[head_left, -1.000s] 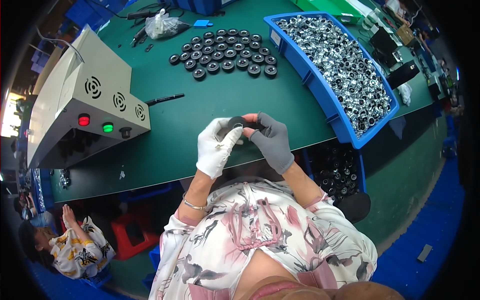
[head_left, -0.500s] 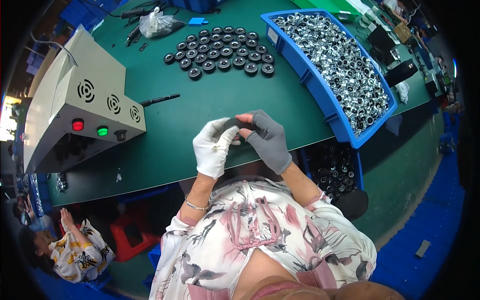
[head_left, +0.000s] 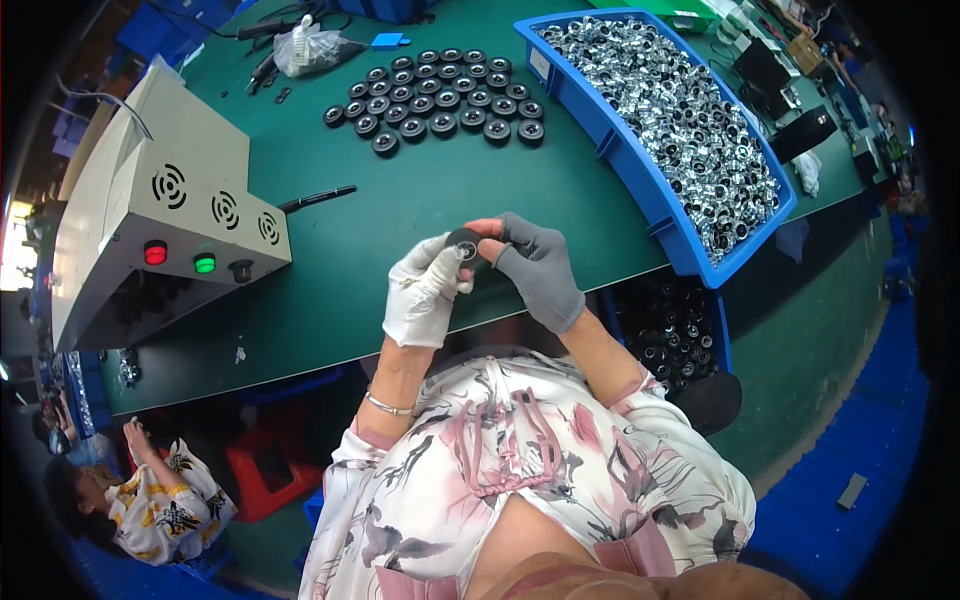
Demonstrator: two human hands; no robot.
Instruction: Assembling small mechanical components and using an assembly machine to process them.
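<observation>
Close together over the front of the green table, both my hands hold one small black wheel point(head_left: 464, 238) with a shiny ring on its face. My left hand point(head_left: 418, 295), in a white glove, pinches it from the left. From the right, my right hand point(head_left: 540, 272) grips its edge between bare thumb and fingertips; a grey glove covers the rest. Fingers cover part of the wheel. Beyond my hands, similar black wheels point(head_left: 443, 124) lie flat in rows on the table.
A blue tray point(head_left: 622, 165) of shiny metal parts stands at right, above a lower bin point(head_left: 724, 335) of black parts. At left are a beige machine point(head_left: 190, 150) with red and green buttons and a black marker point(head_left: 320, 198). Another person point(head_left: 165, 500) sits at lower left.
The wheel has turned in my fingers, so its shiny ringed face now shows where mostly the dark edge did before. My hands stay almost in place.
</observation>
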